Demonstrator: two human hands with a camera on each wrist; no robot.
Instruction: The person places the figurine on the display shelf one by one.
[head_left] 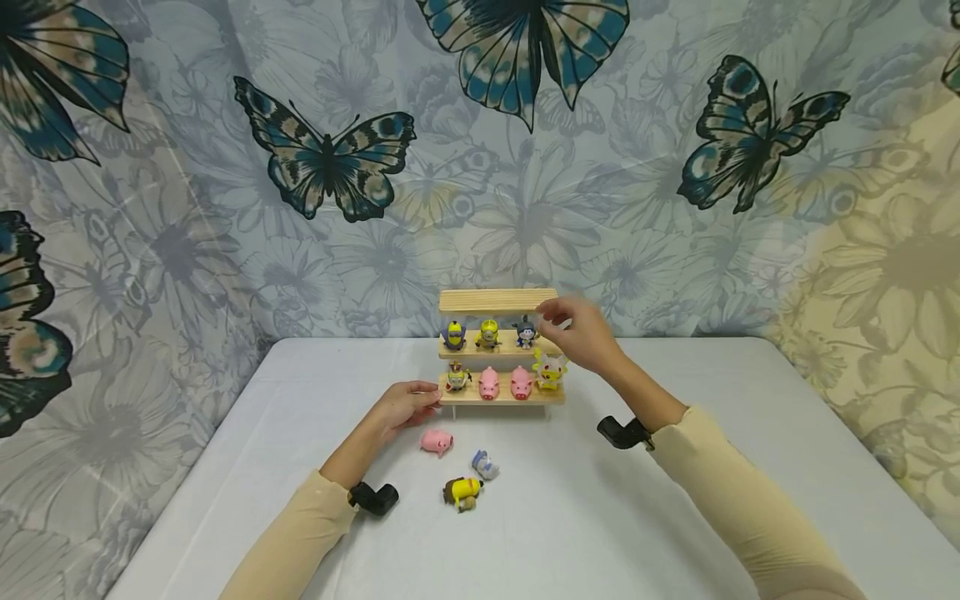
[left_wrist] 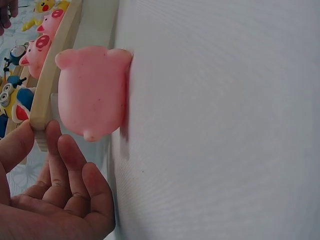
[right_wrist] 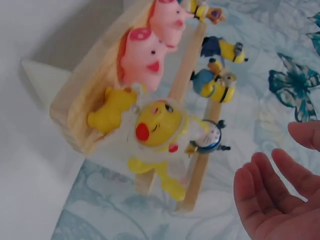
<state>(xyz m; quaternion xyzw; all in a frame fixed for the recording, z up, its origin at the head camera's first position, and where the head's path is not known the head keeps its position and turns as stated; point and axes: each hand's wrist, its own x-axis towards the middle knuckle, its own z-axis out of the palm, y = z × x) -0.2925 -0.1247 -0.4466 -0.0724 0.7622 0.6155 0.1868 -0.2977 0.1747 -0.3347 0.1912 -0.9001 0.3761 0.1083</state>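
At the back of the white surface (head_left: pixel 585 533) stands a wooden rack (head_left: pixel 498 301). The left hand (head_left: pixel 407 407) pinches the left end of its lower board between thumb and index finger, the other fingers bent below. The right hand (head_left: pixel 588 333) is near the rack's upper right end, its fingers loosely bent, thumb apart, gripping nothing; whether it touches the top board cannot be told.

The lower board carries a crowned figure (head_left: pixel 457 377), two pink pigs (head_left: pixel 489 384) and, at the right end, a yellow-and-white figure (head_left: pixel 550 372); three small figures (head_left: pixel 487 335) line the middle board. In front, on the surface, lie a third pig (head_left: pixel 437 442), a grey-blue figure (head_left: pixel 484 464) and a yellow-brown figure (head_left: pixel 463 492).
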